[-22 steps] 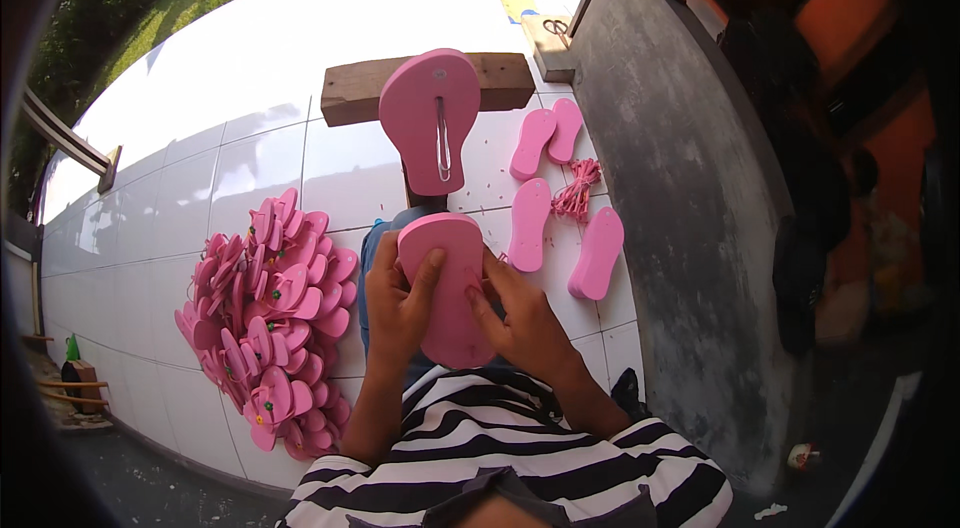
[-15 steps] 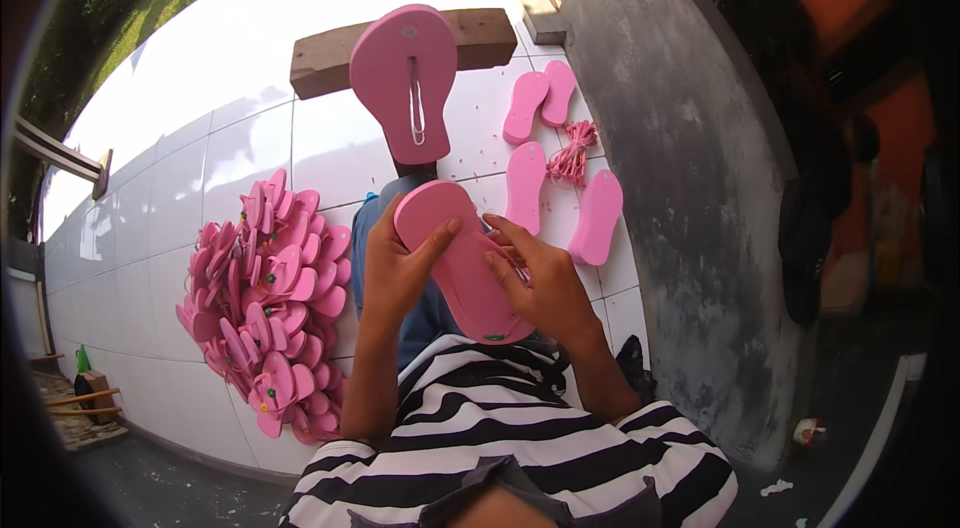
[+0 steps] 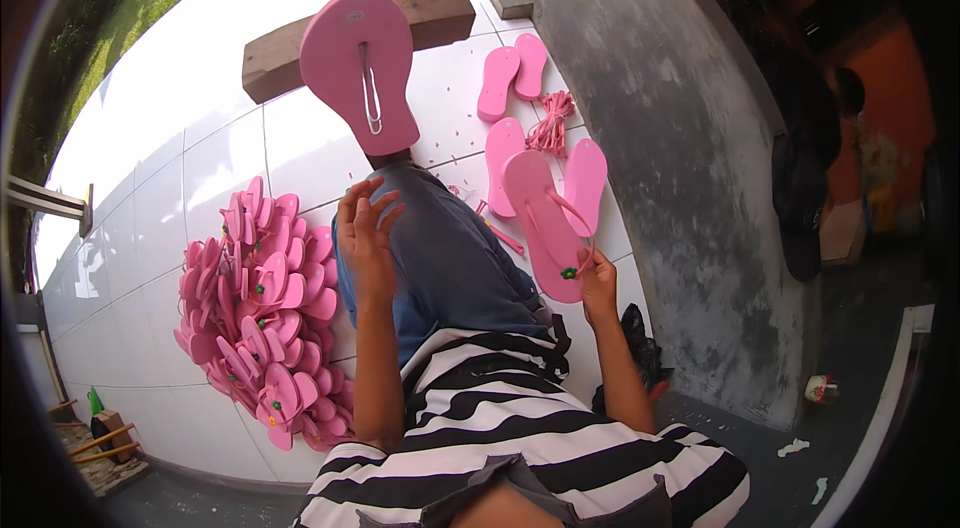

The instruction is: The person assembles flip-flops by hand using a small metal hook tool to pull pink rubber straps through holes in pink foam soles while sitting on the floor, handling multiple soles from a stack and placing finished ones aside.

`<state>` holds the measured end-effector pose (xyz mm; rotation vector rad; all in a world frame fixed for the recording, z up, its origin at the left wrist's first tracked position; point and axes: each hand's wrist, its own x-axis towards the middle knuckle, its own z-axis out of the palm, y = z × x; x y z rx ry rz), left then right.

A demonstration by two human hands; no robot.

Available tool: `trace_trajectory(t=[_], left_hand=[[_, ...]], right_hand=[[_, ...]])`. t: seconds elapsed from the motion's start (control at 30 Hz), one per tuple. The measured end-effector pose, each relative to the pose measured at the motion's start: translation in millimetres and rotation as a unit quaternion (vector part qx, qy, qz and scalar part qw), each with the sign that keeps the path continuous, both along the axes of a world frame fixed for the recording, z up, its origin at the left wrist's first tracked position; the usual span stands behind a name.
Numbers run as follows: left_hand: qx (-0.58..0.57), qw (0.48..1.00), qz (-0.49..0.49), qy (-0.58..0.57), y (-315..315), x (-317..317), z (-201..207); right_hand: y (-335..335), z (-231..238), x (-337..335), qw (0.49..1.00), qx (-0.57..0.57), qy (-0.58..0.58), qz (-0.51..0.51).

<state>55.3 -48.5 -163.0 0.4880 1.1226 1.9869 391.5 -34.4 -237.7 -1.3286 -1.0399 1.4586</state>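
My right hand [image 3: 598, 280] grips the heel end of a pink flip-flop [image 3: 543, 224] with a strap, held out to my right above the tiled floor. My left hand [image 3: 365, 233] hovers open over my blue-trousered leg [image 3: 450, 258], fingers spread, holding nothing. On my raised foot sits another pink flip-flop [image 3: 358, 68], sole toward me, with a metal hook through it. A big heap of finished pink flip-flops [image 3: 265, 313] lies to my left.
Several bare pink soles [image 3: 510, 83] and a bundle of pink straps [image 3: 550, 123] lie on the white tiles [image 3: 180, 208] to the right. A wooden beam [image 3: 440, 13] lies beyond my foot. A grey concrete wall [image 3: 680, 178] borders the right side.
Both hands held the flip-flop over my lap before. Now my right hand has carried it out to the right, and my left hand has let go and opened.
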Motion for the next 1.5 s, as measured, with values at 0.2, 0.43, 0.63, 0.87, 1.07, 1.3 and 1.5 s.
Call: trace_trajectory(t=[0.2, 0.43, 0.63, 0.87, 1.07, 1.3, 1.5], left_hand=[[-0.153, 0.986, 0.058, 0.021, -10.8, -35.4, -127.1], [-0.296, 0.926, 0.009, 0.235, -0.5, -29.6, -183.8], [-0.344, 0.773, -0.187, 0.500, -18.2, -13.0, -167.2], [-0.242, 0.560, -0.611, 0.505, -57.5, 51.5, -207.8], [-0.302, 0.528, -0.579, 0.543, -71.1, 56.9, -173.2], [-0.367, 0.567, -0.533, 0.509, -94.0, 55.2, -159.5], [-0.323, 0.615, -0.513, 0.504, -80.6, 59.7, -160.7]], right_hand=[[-71.2, -152.6, 92.8, 0.912, -0.076, -0.092, -0.393], [-111.4, -226.8, 100.7, 0.876, -0.236, -0.230, -0.353], [-126.8, -281.6, 119.1, 0.897, -0.296, -0.282, -0.170], [-155.9, -323.8, 145.7, 0.908, -0.239, -0.327, -0.108], [-152.0, -309.9, 159.8, 0.883, -0.257, -0.377, -0.112], [-44.4, -121.7, 62.4, 0.575, -0.196, -0.698, 0.380], [17.6, -145.6, 29.7, 0.787, 0.126, -0.569, 0.202]])
